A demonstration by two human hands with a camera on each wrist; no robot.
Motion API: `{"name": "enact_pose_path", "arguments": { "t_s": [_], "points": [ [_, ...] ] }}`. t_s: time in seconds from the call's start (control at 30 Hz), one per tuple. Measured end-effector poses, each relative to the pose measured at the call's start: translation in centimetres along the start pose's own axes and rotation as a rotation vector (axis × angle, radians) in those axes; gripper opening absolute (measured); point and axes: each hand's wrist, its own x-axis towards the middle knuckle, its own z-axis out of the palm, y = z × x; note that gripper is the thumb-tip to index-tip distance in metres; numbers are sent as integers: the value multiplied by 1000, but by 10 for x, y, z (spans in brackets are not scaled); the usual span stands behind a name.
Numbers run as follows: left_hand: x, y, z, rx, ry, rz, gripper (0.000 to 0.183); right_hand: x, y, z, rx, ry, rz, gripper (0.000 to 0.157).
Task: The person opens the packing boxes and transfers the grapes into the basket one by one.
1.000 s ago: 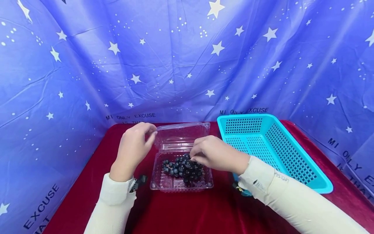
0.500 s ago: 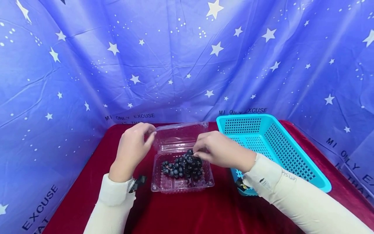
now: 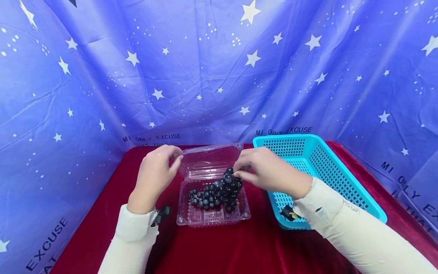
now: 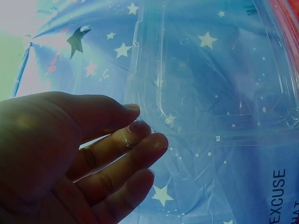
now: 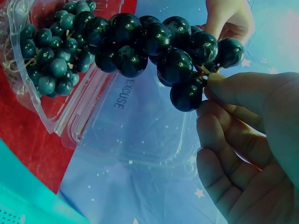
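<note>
My right hand (image 3: 267, 169) pinches the stem end of a bunch of dark grapes (image 3: 224, 188), thumb against fingertips. In the right wrist view the held end of the grapes (image 5: 175, 65) is raised, while the far end stays inside the clear plastic clamshell box (image 3: 202, 219). My left hand (image 3: 155, 175) is at the upper left corner of the box's raised lid (image 3: 212, 158). Its thumb and fingertips pinch the corner of the transparent lid (image 4: 210, 84) in the left wrist view.
To the right of the box stands a turquoise plastic basket (image 3: 356, 190) with slotted walls, partly behind my right forearm. Red cloth (image 3: 219, 251) covers the table. A blue curtain (image 3: 205, 49) with white stars hangs close behind and at both sides.
My right hand has moved up and to the right, lifting the right end of the grapes higher. The left hand stays at the lid corner.
</note>
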Motion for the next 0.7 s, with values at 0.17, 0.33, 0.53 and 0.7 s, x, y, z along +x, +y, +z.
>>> {"name": "enact_pose_path", "arguments": {
  "t_s": [0.17, 0.33, 0.53, 0.7],
  "points": [
    [0, 0, 1, -3, 6, 3, 5, -5, 2, -6, -8, 9, 21, 5],
    [1, -1, 1, -6, 4, 7, 5, -11, 5, -10, -3, 40, 28, 2],
    [1, -1, 1, -2, -2, 2, 5, -18, 9, -14, 3, 75, 57, 3],
    [0, -1, 1, -2, -4, 0, 5, -24, 14, -18, 10, 102, 69, 3]
  ]
}}
